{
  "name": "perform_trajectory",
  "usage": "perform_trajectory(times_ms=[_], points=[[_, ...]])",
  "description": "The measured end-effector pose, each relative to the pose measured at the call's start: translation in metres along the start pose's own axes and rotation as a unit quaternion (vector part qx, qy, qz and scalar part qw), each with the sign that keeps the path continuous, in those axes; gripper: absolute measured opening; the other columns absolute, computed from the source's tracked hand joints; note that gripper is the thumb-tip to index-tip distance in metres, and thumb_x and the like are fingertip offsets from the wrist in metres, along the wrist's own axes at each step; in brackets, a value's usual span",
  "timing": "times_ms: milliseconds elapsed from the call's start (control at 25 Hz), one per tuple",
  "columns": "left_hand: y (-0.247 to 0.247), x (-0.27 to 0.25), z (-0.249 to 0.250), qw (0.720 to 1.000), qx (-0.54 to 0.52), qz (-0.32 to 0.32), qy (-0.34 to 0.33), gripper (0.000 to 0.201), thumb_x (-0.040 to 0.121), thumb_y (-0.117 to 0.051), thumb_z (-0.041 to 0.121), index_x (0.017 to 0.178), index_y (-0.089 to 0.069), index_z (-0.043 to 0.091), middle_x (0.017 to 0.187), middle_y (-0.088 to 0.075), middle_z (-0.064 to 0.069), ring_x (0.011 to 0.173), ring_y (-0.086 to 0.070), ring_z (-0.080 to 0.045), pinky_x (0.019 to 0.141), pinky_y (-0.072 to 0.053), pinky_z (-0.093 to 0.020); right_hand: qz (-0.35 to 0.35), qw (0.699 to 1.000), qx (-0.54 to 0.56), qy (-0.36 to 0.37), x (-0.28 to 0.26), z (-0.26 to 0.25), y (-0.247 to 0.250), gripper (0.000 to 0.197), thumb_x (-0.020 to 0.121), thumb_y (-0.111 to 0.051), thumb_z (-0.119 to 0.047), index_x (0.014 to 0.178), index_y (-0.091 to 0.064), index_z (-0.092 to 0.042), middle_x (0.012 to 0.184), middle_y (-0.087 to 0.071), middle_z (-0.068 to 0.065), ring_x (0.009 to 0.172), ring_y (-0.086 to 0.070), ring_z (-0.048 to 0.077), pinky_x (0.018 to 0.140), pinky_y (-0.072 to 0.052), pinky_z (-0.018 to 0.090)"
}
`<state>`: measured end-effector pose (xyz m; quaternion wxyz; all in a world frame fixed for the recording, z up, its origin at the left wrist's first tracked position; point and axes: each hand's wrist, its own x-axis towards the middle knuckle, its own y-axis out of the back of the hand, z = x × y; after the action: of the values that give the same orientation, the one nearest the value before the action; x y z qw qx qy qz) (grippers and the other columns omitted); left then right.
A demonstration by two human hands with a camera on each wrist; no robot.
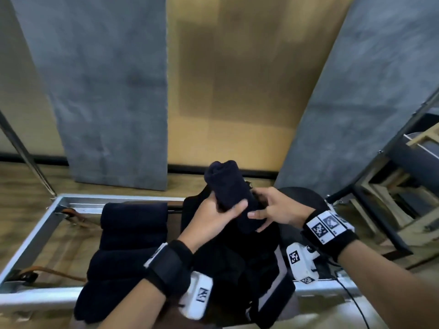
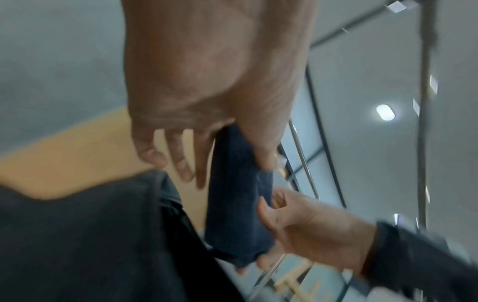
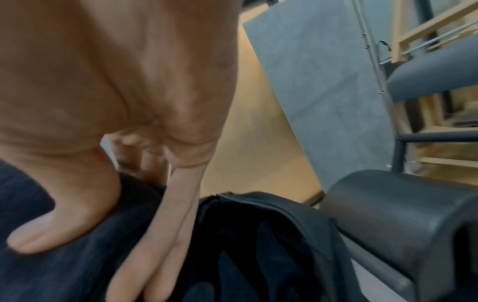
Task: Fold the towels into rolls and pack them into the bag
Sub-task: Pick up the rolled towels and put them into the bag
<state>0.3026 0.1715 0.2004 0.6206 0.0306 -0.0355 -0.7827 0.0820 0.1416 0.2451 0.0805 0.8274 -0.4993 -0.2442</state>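
Both hands grip one rolled towel point(image 1: 231, 193): left hand point(image 1: 218, 216) mid-length, right hand point(image 1: 273, 211) at its lower end. Its long axis stands steeply tilted, lower end directly above the open bag point(image 1: 237, 257).

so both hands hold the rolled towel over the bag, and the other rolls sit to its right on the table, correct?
Not quite. Both hands, left and right, hold the rolled towel over the bag, but the other rolls lie to its left, as the head view shows.

rolled towels point(image 1: 128, 236) left of bag point(image 1: 235, 260), chair point(image 1: 306, 198) behind
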Motion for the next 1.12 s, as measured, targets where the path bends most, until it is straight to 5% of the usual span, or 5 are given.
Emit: perform_trajectory(times_ms=[240, 360, 480, 680, 1120], points=[[0.026, -0.028, -0.012, 0.793, 0.554, -0.254, 0.001, 0.047, 0.094, -0.070, 0.059, 0.133, -0.063, 0.034, 0.130, -0.048, 0.015, 0.125, -0.056, -0.019, 0.088, -0.043, -0.040, 0.027, 0.998, 0.012, -0.047, 0.026, 0.065, -0.027, 0.050, 0.092, -0.072, 0.007, 0.134, -0.056, -0.015, 0.129, -0.069, 0.011, 0.120, -0.067, 0.032, 0.098, -0.057, 0.058], [0.031, -0.029, -0.003, 0.791, 0.585, -0.177, -0.033, 0.027, 0.100, -0.066, 0.048, 0.121, -0.063, 0.032, 0.114, -0.043, 0.014, 0.116, -0.048, -0.016, 0.077, -0.037, -0.038, -0.066, 0.989, -0.098, -0.087, 0.036, 0.090, -0.030, 0.050, 0.090, -0.072, 0.011, 0.136, -0.054, 0.004, 0.133, -0.067, 0.022, 0.126, -0.064, 0.032, 0.109, -0.052, 0.038], [0.033, -0.028, -0.002, 0.802, 0.581, -0.127, -0.056, 0.022, 0.103, -0.063, 0.044, 0.121, -0.065, 0.031, 0.113, -0.047, 0.015, 0.111, -0.045, -0.011, 0.073, -0.040, -0.032, -0.125, 0.938, -0.290, -0.142, 0.042, 0.093, -0.024, 0.046, 0.092, -0.056, 0.005, 0.136, -0.063, -0.011, 0.131, -0.068, 0.013, 0.113, -0.065, 0.026, 0.085, -0.050, 0.012], [0.024, -0.029, -0.008, 0.803, 0.574, -0.120, -0.110, 0.017, 0.104, -0.063, 0.039, 0.119, -0.065, 0.032, 0.115, -0.046, 0.017, 0.105, -0.043, -0.008, 0.077, -0.032, -0.025, -0.112, 0.848, -0.494, -0.157, 0.061, 0.098, -0.039, 0.044, 0.098, -0.058, -0.009, 0.140, -0.060, -0.022, 0.138, -0.061, 0.015, 0.116, -0.066, 0.037, 0.089, -0.053, 0.036], [0.018, -0.038, -0.026, 0.816, 0.548, -0.129, -0.129, 0.023, 0.105, -0.059, 0.042, 0.126, -0.061, 0.032, 0.123, -0.043, 0.017, 0.111, -0.041, -0.009, 0.086, -0.038, -0.027, 0.001, 0.868, -0.444, -0.222, 0.056, 0.093, -0.016, 0.068, 0.068, -0.097, -0.040, 0.120, -0.061, -0.012, 0.123, -0.064, 0.011, 0.108, -0.067, 0.030, 0.086, -0.057, 0.037]])
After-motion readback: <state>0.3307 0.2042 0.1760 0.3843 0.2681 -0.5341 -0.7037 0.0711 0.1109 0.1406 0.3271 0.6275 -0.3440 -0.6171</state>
